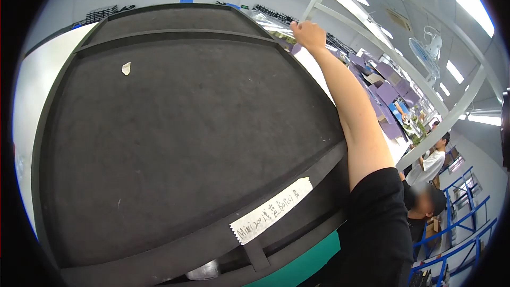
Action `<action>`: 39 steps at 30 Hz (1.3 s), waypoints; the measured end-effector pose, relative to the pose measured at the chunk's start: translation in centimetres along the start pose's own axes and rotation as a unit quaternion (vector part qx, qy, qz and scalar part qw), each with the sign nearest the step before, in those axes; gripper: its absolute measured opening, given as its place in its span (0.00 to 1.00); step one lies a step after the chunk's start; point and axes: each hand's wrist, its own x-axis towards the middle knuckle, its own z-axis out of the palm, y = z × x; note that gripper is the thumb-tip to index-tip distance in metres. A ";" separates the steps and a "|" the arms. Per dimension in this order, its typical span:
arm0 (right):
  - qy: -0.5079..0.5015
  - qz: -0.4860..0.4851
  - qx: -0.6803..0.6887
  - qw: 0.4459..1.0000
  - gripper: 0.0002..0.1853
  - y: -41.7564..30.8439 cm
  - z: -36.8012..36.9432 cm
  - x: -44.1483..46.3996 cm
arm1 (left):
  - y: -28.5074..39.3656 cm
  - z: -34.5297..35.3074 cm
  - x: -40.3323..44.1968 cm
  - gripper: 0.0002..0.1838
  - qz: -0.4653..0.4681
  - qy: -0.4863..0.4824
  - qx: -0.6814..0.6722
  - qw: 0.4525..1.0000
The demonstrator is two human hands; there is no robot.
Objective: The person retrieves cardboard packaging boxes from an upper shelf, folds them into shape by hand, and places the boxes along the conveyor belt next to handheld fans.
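A large black tray (202, 106) with raised rims fills most of the head view. A small torn scrap of pale tape (126, 68) sticks to its floor at the upper left. On the near rim is a strip of masking tape (272, 211) with handwriting. My right hand (309, 35) reaches past the tray's far right corner, its fingers curled and closed. Whatever it may hold is hidden. Clear plastic wrapping (265, 20) lies close to that hand. My left hand is out of view.
A white table (32, 95) shows left of the tray. Purple dividers (387, 92) line a bench on the right, beside a white metal frame (451, 127). Several people stand at the lower right, one wearing a white shirt (431, 166), near blue racks (457, 228). A fan (425, 53) hangs above.
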 end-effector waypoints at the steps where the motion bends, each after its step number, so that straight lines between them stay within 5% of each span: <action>1: -0.001 -0.001 0.002 1.000 0.36 0.1 0.4 0.1 | 0.0 0.3 0.1 0.13 0.002 0.005 0.001 1.000; 4: 0.180 -0.080 0.067 0.978 0.45 1.1 3.6 1.1 | 0.4 0.5 0.2 0.12 0.004 0.015 0.003 1.000; 8: 0.000 -0.025 0.065 0.998 0.50 3.7 8.2 7.3 | 1.3 -0.9 0.5 0.12 0.037 0.064 -0.034 0.997; 13: 0.009 -0.003 0.139 0.990 0.50 7.3 3.6 3.1 | 2.9 -2.6 1.9 0.11 0.064 0.055 -0.036 0.996; 15: 0.091 0.012 0.162 0.982 0.49 9.2 0.1 0.4 | 5.7 -3.9 2.9 0.11 0.043 0.035 -0.040 0.998; 17: 0.135 0.031 0.168 0.976 0.48 10.5 -3.4 -3.8 | 7.3 -4.7 3.5 0.11 0.060 0.018 -0.046 0.997; 22: 0.322 -0.134 0.141 0.927 0.32 11.9 -11.4 -23.0 | 12.7 -5.3 5.5 0.11 0.061 -0.057 -0.091 0.992; 24: 0.415 -0.157 0.094 0.892 0.31 13.7 -12.7 -32.0 | 17.7 -5.8 5.5 0.12 0.025 -0.083 -0.229 0.969; 27: 0.533 -0.098 0.181 0.820 0.34 16.1 -10.8 -44.1 | 23.2 -4.2 6.7 0.16 0.154 -0.139 -0.307 0.929; 28: 0.532 -0.068 0.308 0.786 0.35 16.0 -8.9 -47.6 | 24.6 -3.1 7.0 0.20 0.218 -0.154 -0.297 0.917; 30: 0.509 -0.015 0.497 0.703 0.36 15.4 -3.9 -53.9 | 30.4 -0.7 7.2 0.30 0.185 -0.148 -0.536 0.810; 31: 0.484 -0.005 0.528 0.698 0.36 14.3 -1.0 -56.7 | 33.6 -0.7 6.8 0.30 0.189 -0.150 -0.526 0.816; 33: 0.421 -0.017 0.556 0.717 0.37 11.4 3.6 -61.7 | 40.1 -2.6 6.1 0.50 0.234 -0.035 -0.649 0.723; 37: 0.268 -0.069 0.599 0.751 0.35 8.9 3.2 -65.9 | 36.1 1.0 4.6 0.51 0.182 -0.046 -0.607 0.772; 39: 0.163 -0.246 0.560 0.774 0.32 11.7 1.9 -64.2 | 34.6 0.3 3.7 0.52 0.159 -0.033 -0.583 0.796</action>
